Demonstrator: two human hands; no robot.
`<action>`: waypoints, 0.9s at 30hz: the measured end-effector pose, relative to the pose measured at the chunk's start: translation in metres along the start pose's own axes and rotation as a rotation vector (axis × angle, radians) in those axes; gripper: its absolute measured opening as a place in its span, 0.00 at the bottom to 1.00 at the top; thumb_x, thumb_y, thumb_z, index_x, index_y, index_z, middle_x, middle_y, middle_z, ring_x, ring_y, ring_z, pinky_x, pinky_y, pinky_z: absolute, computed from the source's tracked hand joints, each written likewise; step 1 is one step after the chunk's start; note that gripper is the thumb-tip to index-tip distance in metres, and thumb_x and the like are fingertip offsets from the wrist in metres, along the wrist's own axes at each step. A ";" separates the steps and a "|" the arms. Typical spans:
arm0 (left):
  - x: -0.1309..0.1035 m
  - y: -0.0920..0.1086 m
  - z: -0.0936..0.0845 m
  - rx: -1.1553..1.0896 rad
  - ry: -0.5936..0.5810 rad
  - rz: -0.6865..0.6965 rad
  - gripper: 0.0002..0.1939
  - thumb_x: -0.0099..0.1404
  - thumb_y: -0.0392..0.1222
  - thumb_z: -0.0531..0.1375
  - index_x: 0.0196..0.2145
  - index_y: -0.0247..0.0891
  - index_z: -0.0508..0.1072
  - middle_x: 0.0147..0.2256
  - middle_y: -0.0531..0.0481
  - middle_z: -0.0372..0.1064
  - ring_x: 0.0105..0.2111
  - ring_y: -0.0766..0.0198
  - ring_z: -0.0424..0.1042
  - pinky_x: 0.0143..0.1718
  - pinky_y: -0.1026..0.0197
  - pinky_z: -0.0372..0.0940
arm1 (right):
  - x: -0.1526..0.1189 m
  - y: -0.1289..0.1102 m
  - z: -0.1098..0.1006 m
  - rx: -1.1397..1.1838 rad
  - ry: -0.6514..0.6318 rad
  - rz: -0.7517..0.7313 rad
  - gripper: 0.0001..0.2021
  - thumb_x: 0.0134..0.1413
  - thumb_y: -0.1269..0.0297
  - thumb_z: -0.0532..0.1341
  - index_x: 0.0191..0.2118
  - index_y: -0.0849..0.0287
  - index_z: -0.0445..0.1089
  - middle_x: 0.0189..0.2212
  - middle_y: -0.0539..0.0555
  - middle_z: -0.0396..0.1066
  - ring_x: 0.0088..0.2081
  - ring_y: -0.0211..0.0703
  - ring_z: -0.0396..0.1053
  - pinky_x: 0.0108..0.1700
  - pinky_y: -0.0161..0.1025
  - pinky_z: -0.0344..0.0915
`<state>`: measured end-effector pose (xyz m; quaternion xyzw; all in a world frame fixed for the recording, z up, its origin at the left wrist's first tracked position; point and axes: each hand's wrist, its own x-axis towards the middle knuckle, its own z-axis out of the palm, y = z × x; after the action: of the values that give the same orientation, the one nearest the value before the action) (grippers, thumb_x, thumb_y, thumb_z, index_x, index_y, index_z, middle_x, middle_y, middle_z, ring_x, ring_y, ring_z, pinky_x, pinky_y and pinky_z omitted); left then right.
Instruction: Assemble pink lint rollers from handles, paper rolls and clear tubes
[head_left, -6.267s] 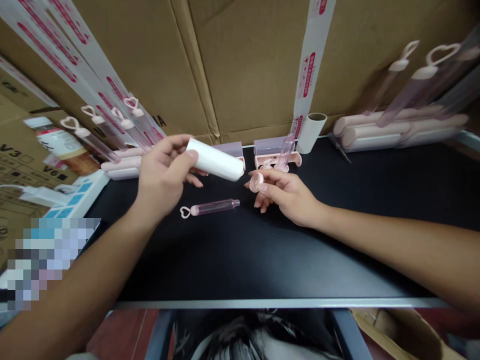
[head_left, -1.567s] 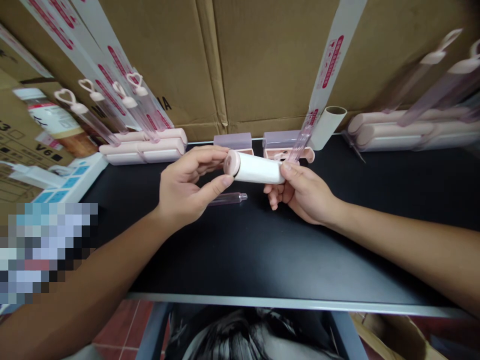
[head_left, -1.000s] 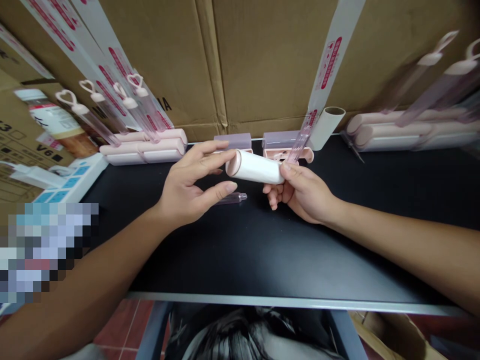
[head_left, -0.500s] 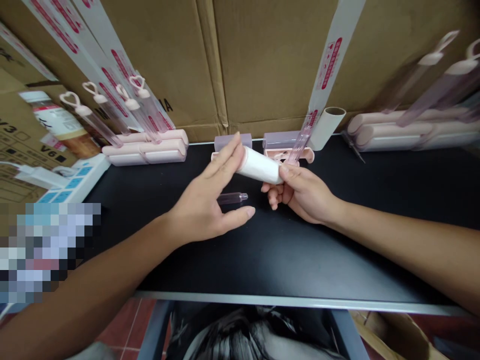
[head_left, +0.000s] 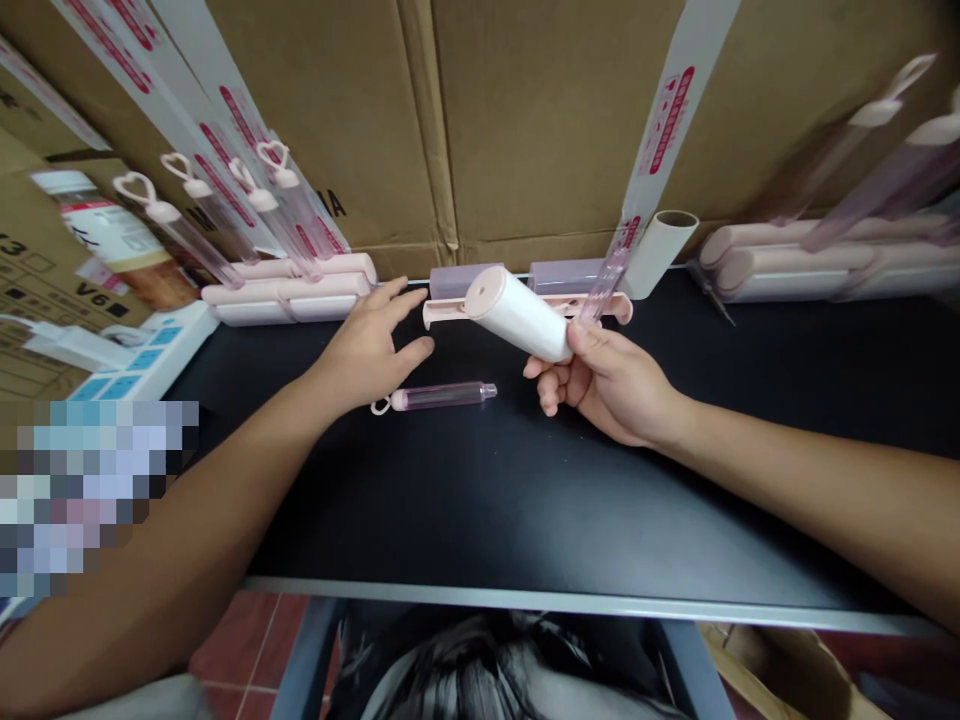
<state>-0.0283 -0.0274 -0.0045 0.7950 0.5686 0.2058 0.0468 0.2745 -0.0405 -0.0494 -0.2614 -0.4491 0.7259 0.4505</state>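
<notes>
My right hand (head_left: pixel 611 375) grips the lower end of a white tube (head_left: pixel 525 315) between thumb and fingers. The tube is tilted, and its upper end carries a pale pink cap with a small hole. My left hand (head_left: pixel 371 345) is open and holds nothing, its fingers spread above the table, left of the tube. Below it lies a clear pinkish rod (head_left: pixel 442 396) with a heart-shaped loop at its left end. Behind the tube rests a pink half-shell tray (head_left: pixel 448 313), partly hidden by the tube.
Pink-and-white cylinders (head_left: pixel 300 295) with upright looped rods are stacked at the left, and more cylinders (head_left: pixel 825 265) at the right. An open white tube (head_left: pixel 660 255) leans at the back. A bottle (head_left: pixel 120 240) and a power strip (head_left: pixel 150 350) are at the left. Cardboard (head_left: pixel 525 130) forms the back.
My left hand has come away from the capped end of the white tube and moved left. The pink cap and the whole looped rod now show. My right hand keeps its hold.
</notes>
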 end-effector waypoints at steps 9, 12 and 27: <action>0.011 -0.008 0.001 0.068 -0.154 0.087 0.18 0.67 0.38 0.59 0.53 0.38 0.80 0.64 0.40 0.73 0.65 0.47 0.72 0.71 0.42 0.63 | 0.000 0.000 0.001 -0.017 0.031 -0.032 0.26 0.60 0.41 0.73 0.49 0.58 0.70 0.31 0.53 0.81 0.23 0.39 0.74 0.26 0.37 0.74; 0.011 -0.004 -0.001 0.024 -0.128 -0.012 0.14 0.67 0.42 0.62 0.50 0.41 0.79 0.51 0.44 0.81 0.52 0.50 0.79 0.60 0.45 0.72 | 0.000 0.000 0.001 -0.029 0.030 -0.033 0.26 0.60 0.41 0.72 0.50 0.58 0.70 0.32 0.53 0.81 0.24 0.39 0.73 0.26 0.37 0.74; 0.017 -0.016 -0.004 -0.054 -0.109 0.150 0.17 0.69 0.49 0.63 0.51 0.40 0.79 0.53 0.43 0.68 0.52 0.52 0.72 0.60 0.45 0.70 | -0.001 -0.001 0.003 -0.049 0.031 -0.024 0.26 0.59 0.40 0.73 0.48 0.57 0.72 0.31 0.53 0.80 0.24 0.40 0.73 0.26 0.38 0.73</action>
<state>-0.0397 -0.0068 -0.0017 0.8438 0.4984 0.1805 0.0835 0.2733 -0.0428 -0.0470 -0.2784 -0.4627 0.7051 0.4595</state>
